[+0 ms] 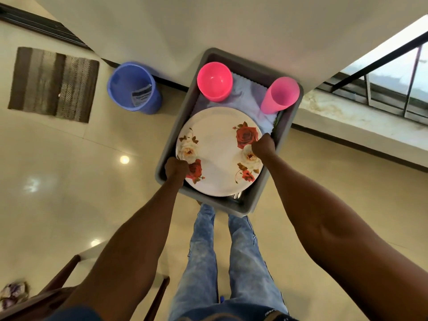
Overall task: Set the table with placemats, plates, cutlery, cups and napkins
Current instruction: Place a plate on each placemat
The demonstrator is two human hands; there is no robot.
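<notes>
One grey tray [287, 126] is carried above the floor by two hands, seen from straight above. The left hand [176, 169] is curled round the tray's left rim, and the right hand [264, 145] is curled round its right rim; both arms are stretched forward.

Inside the tray one plate, two cups and one cloth are counted. The plate [218, 151] is round and white, lies flat in the near half of the tray, and is printed with red and cream roses on its left and right sides. A wide pink cup [214, 81] stands upright in the far left part of the tray. A taller, paler pink cup [279, 95] stands in the far right corner. A pale blue cloth [245, 98], perhaps a napkin or placemat, is spread under the cups and tucked partly beneath the plate. Something metallic, possibly cutlery, is glimpsed at the plate's near edge, too hidden to be named.

On the floor one blue bucket [134, 88] stands just left of the tray, and one striped mat [54, 84] lies further left. Two legs in blue jeans [243, 251] are seen below the tray.
</notes>
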